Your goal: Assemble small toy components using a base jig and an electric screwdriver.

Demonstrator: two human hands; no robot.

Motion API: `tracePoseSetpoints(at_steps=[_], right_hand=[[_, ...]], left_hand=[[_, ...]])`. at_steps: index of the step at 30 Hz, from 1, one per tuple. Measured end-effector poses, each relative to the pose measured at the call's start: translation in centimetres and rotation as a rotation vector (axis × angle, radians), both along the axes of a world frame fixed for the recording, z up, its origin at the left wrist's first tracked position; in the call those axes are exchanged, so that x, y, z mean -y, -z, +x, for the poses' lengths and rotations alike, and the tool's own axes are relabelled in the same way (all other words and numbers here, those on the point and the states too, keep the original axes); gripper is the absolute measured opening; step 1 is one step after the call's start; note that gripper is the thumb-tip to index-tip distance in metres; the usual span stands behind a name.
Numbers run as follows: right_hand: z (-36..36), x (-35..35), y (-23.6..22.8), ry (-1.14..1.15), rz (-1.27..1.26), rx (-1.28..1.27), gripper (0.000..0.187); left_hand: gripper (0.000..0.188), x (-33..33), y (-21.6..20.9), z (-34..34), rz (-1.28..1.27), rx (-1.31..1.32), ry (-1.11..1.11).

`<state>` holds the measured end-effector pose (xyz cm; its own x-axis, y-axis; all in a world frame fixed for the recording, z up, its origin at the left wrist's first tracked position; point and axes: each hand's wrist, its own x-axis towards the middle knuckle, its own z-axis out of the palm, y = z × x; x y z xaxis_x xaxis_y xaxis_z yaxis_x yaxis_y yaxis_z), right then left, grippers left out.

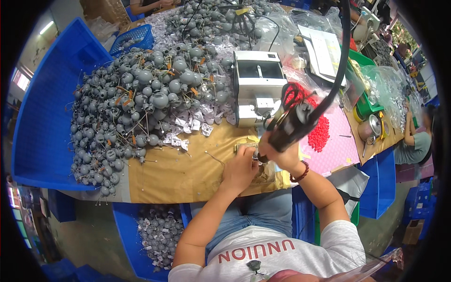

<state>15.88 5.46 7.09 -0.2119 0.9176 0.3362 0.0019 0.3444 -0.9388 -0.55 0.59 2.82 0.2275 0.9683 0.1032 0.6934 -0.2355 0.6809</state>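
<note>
My right hand (pixel 283 156) is wrapped round a black electric screwdriver (pixel 292 127) that hangs from a thick dark cable. Its lower end points down at the work spot right in front of me. There my left hand (pixel 239 170) has its fingers closed on a small grey part (pixel 256 154), mostly covered by the fingers. Both hands nearly meet over the brown table covering. Just beyond them stands a white box-shaped machine (pixel 257 89) with an open top. A heap of grey round parts with thin wires (pixel 159 89) spreads to the left of it.
A tilted blue bin (pixel 51 108) borders the heap on the left. Red small parts (pixel 319 134) lie on a pink sheet (pixel 339 141) to the right. Below the table edge, another blue bin (pixel 124 225) holds grey parts. A co-worker (pixel 416 141) sits at the far right.
</note>
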Motion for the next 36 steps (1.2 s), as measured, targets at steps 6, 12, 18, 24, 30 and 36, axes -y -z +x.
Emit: tracePoseSetpoints(at_steps=[6, 12, 18, 24, 30, 36], right_hand=[[4.0, -6.0, -1.1, 0.454, -0.212, -0.236, 0.025], [4.8, -1.8, 3.2, 0.491, 0.393, 0.451, 0.040], [1.0, 1.7, 6.9, 0.133, -0.085, 0.282, 0.016], [-1.7, 0.6, 7.5, 0.306, -0.205, 0.095, 0.019], [-1.9, 0.2, 7.2, 0.311, -0.221, 0.034, 0.019], [1.7, 1.7, 5.0, -0.124, -0.271, -0.014, 0.020]], left_hand=[[0.036, 0.5, 0.2, 0.4, 0.068, 0.009, -0.018], [0.033, 1.7, 0.8, 0.1, 0.264, 0.004, -0.014], [0.034, 1.9, 0.7, 0.5, 0.297, -0.028, -0.006], [0.034, 2.0, 0.9, 0.7, 0.324, -0.012, -0.016], [0.034, 1.9, 1.0, 0.7, 0.326, -0.015, -0.001], [0.035, 5.8, -2.1, -4.0, 0.193, 0.149, 0.170]])
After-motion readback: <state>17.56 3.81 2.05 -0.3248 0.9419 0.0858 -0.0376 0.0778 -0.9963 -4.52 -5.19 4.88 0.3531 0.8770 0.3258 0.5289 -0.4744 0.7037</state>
